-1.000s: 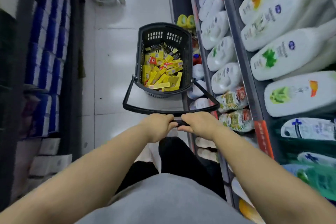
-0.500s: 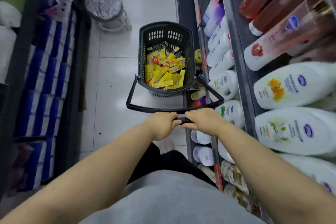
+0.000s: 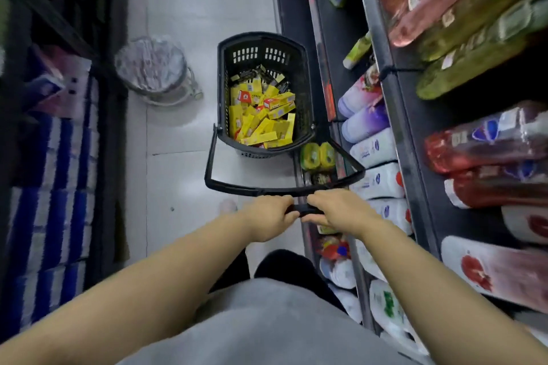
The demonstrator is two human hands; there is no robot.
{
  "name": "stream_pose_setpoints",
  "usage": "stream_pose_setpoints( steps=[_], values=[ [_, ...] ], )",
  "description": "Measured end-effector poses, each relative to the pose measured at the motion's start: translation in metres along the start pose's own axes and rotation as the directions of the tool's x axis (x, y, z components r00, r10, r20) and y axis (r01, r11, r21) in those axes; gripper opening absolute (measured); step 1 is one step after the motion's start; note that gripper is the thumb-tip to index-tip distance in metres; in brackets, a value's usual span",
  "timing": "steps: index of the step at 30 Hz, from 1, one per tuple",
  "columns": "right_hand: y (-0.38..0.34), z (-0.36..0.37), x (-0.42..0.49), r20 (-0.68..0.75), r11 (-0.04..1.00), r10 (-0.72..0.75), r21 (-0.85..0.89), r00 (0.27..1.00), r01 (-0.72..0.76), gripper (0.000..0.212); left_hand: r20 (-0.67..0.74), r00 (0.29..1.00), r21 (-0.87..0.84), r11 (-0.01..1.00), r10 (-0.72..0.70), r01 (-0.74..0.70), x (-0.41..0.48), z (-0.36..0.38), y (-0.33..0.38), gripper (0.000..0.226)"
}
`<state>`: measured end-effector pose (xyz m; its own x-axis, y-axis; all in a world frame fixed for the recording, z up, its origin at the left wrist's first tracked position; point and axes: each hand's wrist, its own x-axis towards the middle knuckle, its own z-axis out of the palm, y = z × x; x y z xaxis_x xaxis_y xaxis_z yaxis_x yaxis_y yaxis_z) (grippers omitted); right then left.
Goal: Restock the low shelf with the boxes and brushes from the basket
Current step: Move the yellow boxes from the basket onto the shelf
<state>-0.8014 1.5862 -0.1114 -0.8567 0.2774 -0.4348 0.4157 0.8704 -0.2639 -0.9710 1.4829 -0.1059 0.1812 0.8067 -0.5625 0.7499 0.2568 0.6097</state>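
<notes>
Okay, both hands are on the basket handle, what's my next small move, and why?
Probably lift the right hand off the handle and reach for the yellow boxes in the basket: the left hand grips the handle too, so neither is free.

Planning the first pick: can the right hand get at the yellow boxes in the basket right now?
Probably not yet: the right hand grips the handle, and the yellow boxes lie beyond it, low in the basket. The basket's top is open, so nothing covers them.
</notes>
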Motion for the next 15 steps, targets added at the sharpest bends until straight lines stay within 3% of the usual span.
stream_pose_setpoints(
  steps=[5, 15],
  values=[
    [0.028, -0.074, 0.086, -0.043, 0.999, 0.048, -0.004, 0.998, -0.048, 0.049, 0.016, 1.000, -0.002, 1.000, 0.020, -0.020, 0.039, -0.113, -0.032, 0.030],
    [0.110, -0.153, 0.218, -0.115, 0.999, 0.038, 0.039, 0.993, -0.034, 0.049, 0.015, 0.999, 0.026, 0.999, 0.036, -0.036, 0.130, -0.261, -0.079, 0.028]
  ],
)
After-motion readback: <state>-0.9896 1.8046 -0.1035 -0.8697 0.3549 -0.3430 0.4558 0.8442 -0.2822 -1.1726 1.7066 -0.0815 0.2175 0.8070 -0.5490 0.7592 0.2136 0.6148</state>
